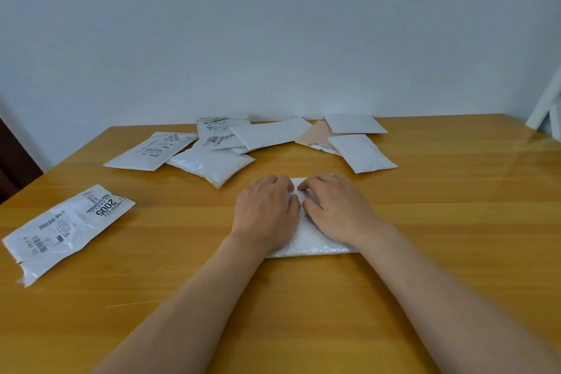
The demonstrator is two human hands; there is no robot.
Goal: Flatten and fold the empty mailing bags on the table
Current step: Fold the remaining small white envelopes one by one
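Wooden table (440, 222) against pale wall (273, 24). Pile of mailing bags (212, 161) at far edge; labelled bag "2005" (66, 228) near left. White bubble mailer (306, 240) at centre, under both palms. Left hand (267, 209), right hand (337, 206) pressing flat, fingertips curled at its far edge.

On the wooden desk (425, 222), a white bubble mailing bag (309, 241) lies at centre under both hands, the left hand (267, 212) beside the right hand (337, 209). A crumpled labelled white bag (65, 229) lies well to the left. Behind, near the wall, overlapping white mailers (212, 146) sit left of a peach envelope (317, 138) and two plain white bags (361, 152).
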